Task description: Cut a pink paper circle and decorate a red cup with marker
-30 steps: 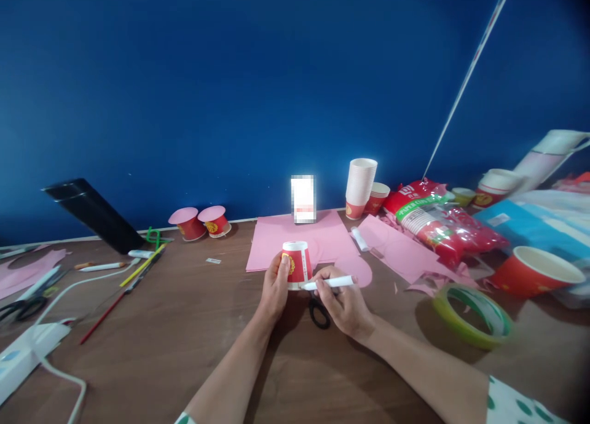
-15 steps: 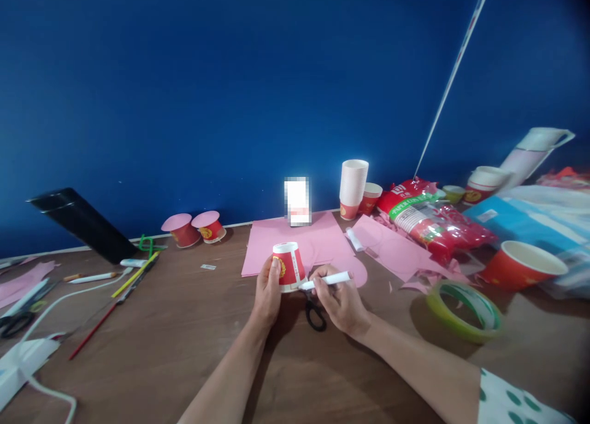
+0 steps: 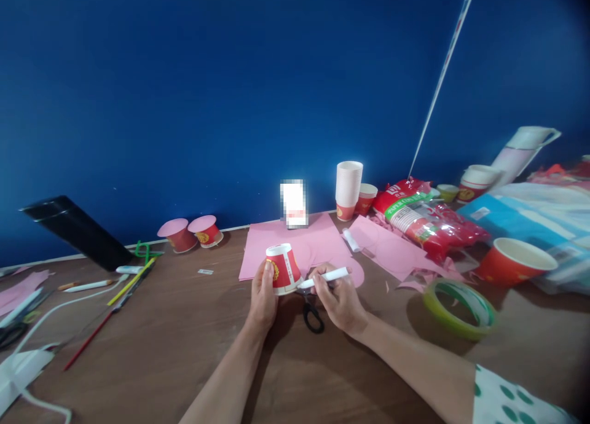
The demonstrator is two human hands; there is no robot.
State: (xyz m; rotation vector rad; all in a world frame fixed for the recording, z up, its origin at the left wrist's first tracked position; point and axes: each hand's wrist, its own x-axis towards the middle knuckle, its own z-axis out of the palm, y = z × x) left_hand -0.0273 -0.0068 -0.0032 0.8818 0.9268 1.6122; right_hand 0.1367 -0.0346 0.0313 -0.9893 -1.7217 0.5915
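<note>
My left hand [image 3: 264, 296] grips a red and white paper cup [image 3: 283, 270], turned upside down and tilted a little. Pinched in my right hand [image 3: 338, 301] is a white marker [image 3: 325, 278], its tip at the cup's lower rim on the right. Whether the tip touches the rim is too small to tell. Below the cup lies a pair of scissors [image 3: 313, 319], partly hidden, with one black handle loop showing. Behind both hands is a stack of pink paper [image 3: 262, 242].
Two red cups topped with pink discs [image 3: 205, 230] stand at the back left, near a black flask [image 3: 76, 230]. On the right are a tape roll [image 3: 436, 316], an orange cup [image 3: 514, 264], a red cup bag [image 3: 415, 209] and stacked cups [image 3: 349, 187]. A lit screen [image 3: 294, 204] stands behind.
My left hand has tilted the cup slightly further. The marker remains at its lower rim. The whole view has shifted a little.
</note>
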